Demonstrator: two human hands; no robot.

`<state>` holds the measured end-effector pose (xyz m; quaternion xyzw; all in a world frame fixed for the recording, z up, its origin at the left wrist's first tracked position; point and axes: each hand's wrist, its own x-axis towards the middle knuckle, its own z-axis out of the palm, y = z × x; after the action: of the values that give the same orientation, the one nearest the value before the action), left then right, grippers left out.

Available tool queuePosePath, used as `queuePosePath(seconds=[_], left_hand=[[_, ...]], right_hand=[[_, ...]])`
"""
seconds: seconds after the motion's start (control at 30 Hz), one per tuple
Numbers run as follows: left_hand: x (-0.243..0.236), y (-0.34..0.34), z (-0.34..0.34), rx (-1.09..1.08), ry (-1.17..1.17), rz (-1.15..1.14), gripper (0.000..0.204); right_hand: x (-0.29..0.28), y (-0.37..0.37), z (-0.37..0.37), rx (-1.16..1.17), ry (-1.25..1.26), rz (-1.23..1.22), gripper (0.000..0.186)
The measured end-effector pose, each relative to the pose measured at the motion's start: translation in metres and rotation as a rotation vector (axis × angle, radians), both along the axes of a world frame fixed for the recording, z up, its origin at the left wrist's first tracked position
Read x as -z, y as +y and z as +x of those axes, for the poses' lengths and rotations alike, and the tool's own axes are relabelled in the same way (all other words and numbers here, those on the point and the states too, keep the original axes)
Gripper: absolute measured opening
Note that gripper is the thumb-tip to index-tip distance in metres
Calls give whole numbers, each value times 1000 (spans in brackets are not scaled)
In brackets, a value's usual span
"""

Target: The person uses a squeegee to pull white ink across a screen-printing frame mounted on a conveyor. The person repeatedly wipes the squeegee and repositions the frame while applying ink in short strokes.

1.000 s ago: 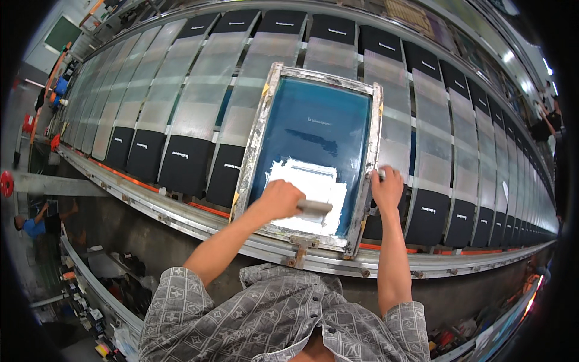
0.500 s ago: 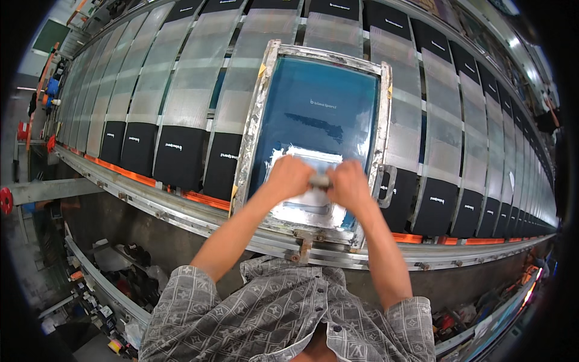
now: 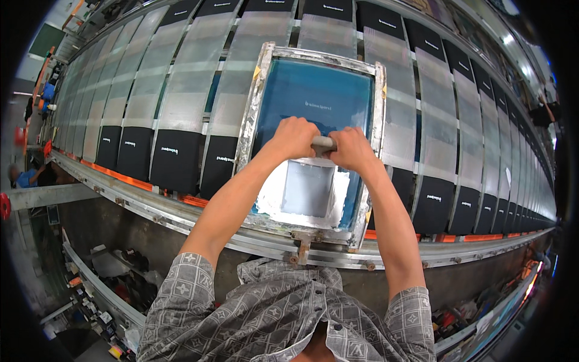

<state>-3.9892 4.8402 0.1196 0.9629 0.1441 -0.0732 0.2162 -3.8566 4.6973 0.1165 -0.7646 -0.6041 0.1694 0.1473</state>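
Note:
A screen-printing frame (image 3: 246, 136) with a blue mesh (image 3: 322, 81) lies over the row of flat printing boards. Both my hands are closed around the grey handle of a squeegee (image 3: 324, 143), held across the middle of the mesh. My left hand (image 3: 294, 137) grips its left part and my right hand (image 3: 351, 146) its right part; a short stretch of handle shows between them. The squeegee's blade is mostly hidden under my hands. Nearer to me, white ink (image 3: 271, 196) surrounds a greyish rectangle (image 3: 307, 188) on the mesh.
Black fabric pieces (image 3: 176, 158) with small white prints lie on the boards on both sides. A metal rail (image 3: 181, 214) runs along the near edge, with an orange strip (image 3: 123, 173) beside it. One person in blue (image 3: 27, 178) is at the far left.
My hands have moved away from me with the squeegee, from the lower part of the mesh to its middle. The greyish rectangle is now uncovered. A person in blue has appeared at the left.

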Motion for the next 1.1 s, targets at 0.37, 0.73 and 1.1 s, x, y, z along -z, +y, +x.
queuePosePath(seconds=[0.37, 0.73, 1.1], left_hand=[[19, -60, -63, 13, 15, -17, 22], [-12, -28, -35, 20, -72, 39, 23], [3, -127, -182, -55, -498, 141, 37]], right_hand=[[10, -58, -60, -48, -85, -50, 21], [37, -133, 17, 1066, 132, 364, 24], [1, -104, -7, 1151, 600, 392, 24]])
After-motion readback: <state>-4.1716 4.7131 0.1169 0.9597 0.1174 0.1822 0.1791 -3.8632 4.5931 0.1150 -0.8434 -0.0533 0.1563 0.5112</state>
